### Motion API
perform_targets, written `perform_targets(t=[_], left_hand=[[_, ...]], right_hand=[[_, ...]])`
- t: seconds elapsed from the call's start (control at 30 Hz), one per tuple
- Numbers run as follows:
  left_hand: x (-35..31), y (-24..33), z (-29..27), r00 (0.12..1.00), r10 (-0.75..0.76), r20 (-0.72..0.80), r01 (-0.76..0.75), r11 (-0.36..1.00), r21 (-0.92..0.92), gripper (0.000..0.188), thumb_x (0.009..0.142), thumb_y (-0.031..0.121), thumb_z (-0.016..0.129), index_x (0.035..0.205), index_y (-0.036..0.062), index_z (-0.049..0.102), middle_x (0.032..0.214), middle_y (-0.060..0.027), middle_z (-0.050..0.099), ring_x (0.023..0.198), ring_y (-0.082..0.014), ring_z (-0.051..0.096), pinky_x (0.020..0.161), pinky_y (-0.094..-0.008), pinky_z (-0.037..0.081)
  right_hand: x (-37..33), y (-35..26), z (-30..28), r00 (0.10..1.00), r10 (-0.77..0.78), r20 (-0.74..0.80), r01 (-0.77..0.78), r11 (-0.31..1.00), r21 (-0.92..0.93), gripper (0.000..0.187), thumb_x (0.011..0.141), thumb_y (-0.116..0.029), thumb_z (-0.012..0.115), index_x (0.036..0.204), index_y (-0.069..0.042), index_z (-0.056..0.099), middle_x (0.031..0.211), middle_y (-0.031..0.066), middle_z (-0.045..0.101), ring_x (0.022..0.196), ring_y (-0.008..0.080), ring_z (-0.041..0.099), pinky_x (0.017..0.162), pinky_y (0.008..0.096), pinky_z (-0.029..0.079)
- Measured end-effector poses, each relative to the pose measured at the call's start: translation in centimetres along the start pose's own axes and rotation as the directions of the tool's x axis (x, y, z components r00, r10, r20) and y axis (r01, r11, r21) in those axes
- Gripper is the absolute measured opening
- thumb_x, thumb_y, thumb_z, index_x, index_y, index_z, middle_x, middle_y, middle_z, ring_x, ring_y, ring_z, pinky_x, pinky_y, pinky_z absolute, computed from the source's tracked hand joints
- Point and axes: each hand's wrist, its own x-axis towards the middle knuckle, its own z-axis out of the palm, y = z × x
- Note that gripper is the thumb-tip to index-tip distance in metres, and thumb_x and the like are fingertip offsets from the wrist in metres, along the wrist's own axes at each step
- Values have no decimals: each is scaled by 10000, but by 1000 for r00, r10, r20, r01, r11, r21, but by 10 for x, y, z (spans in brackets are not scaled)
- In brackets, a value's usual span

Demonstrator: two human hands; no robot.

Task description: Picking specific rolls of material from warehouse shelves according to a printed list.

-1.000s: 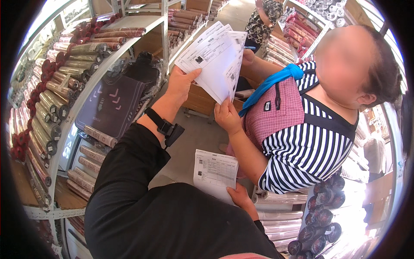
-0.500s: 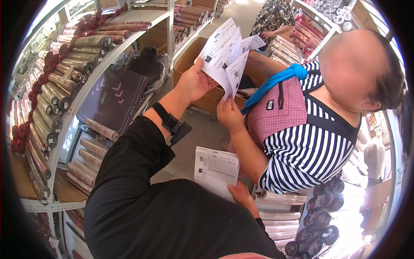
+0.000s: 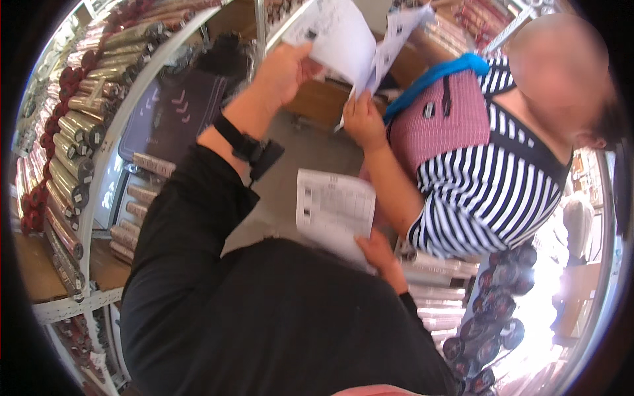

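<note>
My left hand (image 3: pixel 285 74), with a black strap and buckle on its wrist, pinches the left edge of a printed white sheet (image 3: pixel 340 41) at the top middle. A second sheet (image 3: pixel 394 47) fans out to its right. A co-worker's hand (image 3: pixel 364 120) grips the lower corner where these papers meet; whether they are joined there I cannot tell. Lower down, my right hand (image 3: pixel 382 256) is closed on the lower right edge of a printed form (image 3: pixel 335 204) with a table on it. My right thumb lies on top of the form, and the fingers beneath are hidden.
The co-worker in a striped shirt and pink checked apron (image 3: pixel 456 125) stands close on the right. Shelves of wrapped rolls (image 3: pixel 72 125) line the left, with a dark mat (image 3: pixel 173 112) beside them. A cardboard box (image 3: pixel 317 104) stands behind the papers; dark rolls (image 3: pixel 492 310) are at lower right.
My left hand and its sheet have moved up and left, and the papers have spread wider apart. The form in my right hand sits higher in view. The whole view has shifted.
</note>
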Motion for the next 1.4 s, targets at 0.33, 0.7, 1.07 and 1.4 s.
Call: perform_targets(t=[0.33, 0.7, 1.07, 1.4], left_hand=[[-66, 33, -19, 996, -34, 77, 12, 962, 274, 346, 947, 162, 483, 1267, 30, 468, 1224, -100, 564, 1053, -197, 586, 882, -298, 456], [-114, 23, -40, 994, -103, -32, 107, 905, 413, 426, 911, 191, 556, 1287, 23, 445, 1262, -123, 547, 1076, -200, 568, 929, -301, 420], [-150, 18, -54, 960, -223, -170, 279, 830, 483, 538, 904, 184, 551, 1359, -8, 336, 1218, -145, 568, 1047, -195, 580, 902, -302, 440], [-286, 88, -54, 924, -271, -269, 356, 354, 865, 583, 832, 82, 541, 1395, 105, 390, 736, -36, 600, 659, -107, 557, 626, -257, 469]], right_hand=[[24, -7, 7, 968, -187, 170, 103, 907, 409, 372, 871, -83, 513, 1227, 25, 516, 1188, 106, 581, 1074, 188, 536, 934, 326, 412], [17, -18, 7, 959, -175, 222, -30, 717, 696, 407, 847, -73, 548, 1236, 38, 503, 1210, 102, 562, 1094, 191, 526, 954, 323, 398], [20, -21, 7, 916, -285, 283, -44, 628, 777, 460, 843, -95, 577, 1264, 51, 464, 1236, 129, 546, 1121, 213, 520, 973, 335, 385], [41, -19, 17, 765, -434, 477, -126, 625, 770, 438, 859, -66, 544, 1269, 59, 453, 1248, 138, 534, 1121, 234, 520, 956, 348, 402]])
